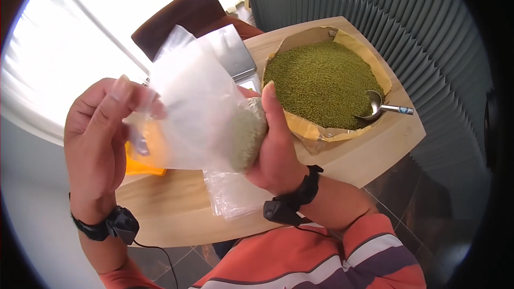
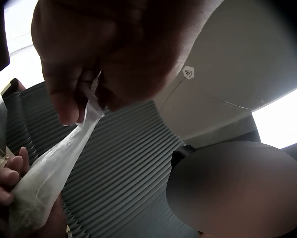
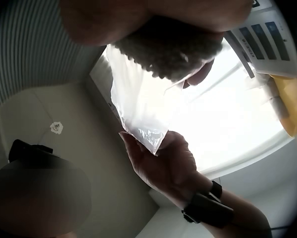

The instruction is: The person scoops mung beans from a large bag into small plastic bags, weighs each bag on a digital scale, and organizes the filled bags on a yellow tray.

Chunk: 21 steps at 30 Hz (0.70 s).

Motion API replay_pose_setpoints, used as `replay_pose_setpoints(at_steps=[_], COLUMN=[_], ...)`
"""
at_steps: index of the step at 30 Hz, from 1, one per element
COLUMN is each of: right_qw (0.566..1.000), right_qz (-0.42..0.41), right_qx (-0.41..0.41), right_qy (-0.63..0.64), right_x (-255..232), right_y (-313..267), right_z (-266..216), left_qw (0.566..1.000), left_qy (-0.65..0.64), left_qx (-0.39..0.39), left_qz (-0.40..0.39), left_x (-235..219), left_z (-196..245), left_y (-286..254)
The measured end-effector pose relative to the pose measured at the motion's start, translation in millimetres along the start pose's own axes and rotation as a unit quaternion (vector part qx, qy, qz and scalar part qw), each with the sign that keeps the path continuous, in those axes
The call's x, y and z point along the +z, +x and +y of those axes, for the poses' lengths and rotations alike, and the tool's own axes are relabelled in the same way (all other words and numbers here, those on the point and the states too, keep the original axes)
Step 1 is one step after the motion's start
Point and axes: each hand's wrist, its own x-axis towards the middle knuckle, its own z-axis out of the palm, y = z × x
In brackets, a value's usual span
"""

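A clear plastic bag (image 1: 187, 101) with green mung beans (image 1: 246, 134) gathered at its bottom is held up over the table, tilted sideways. My right hand (image 1: 278, 152) grips the bean-filled end, thumb along the near side. At the other end, my left hand (image 1: 99, 134) pinches the bag's mouth; in the left wrist view the film (image 2: 91, 111) is bunched and twisted between its fingers. From the right wrist view, the beans (image 3: 168, 52) press against the film below the right fingers, and the empty part stretches to the left hand (image 3: 161, 161).
A large open sack (image 1: 388, 75) of mung beans stands at the table's right, a metal scoop (image 1: 377, 107) stuck in it. Behind the bag is a scale (image 1: 230, 51). An orange container (image 1: 144, 168) sits at left, flat plastic bags (image 1: 235, 195) at the near edge.
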Motion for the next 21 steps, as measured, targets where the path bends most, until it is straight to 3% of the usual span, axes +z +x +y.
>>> replay_pose_setpoints(at_steps=[4,8,10,13,17,19,21], right_qw=[0.994,0.991,0.988,0.986,0.988,0.987,0.987], right_qz=[0.099,0.104,0.097,0.113,0.126,0.123,0.122], right_qx=[0.026,0.058,0.070,0.058,0.028,0.009,0.013], right_qy=[-0.036,-0.065,-0.098,-0.106,-0.084,-0.105,-0.105], right_x=[-9.1,-26.8,-29.7,-27.3,-27.7,-30.4,-29.1], right_y=[-5.1,-9.8,-11.9,-13.1,-9.0,-9.4,-10.7], right_z=[-17.4,-25.8,-29.2,-36.1,-45.2,-50.2,-52.9], left_qw=[0.994,0.988,0.972,0.968,0.961,0.945,0.942], left_qy=[-0.012,0.042,0.136,0.084,0.186,0.259,0.281], left_qx=[-0.049,-0.048,-0.070,-0.110,-0.120,-0.163,-0.148], left_qz=[-0.098,-0.141,-0.179,-0.208,-0.169,-0.115,-0.106], left_x=[11.7,12.2,15.1,8.9,25.4,33.8,33.6], left_z=[-1.9,-10.6,-7.6,-4.9,10.9,13.8,8.6], left_y=[7.4,20.0,25.4,32.1,31.0,27.3,25.4])
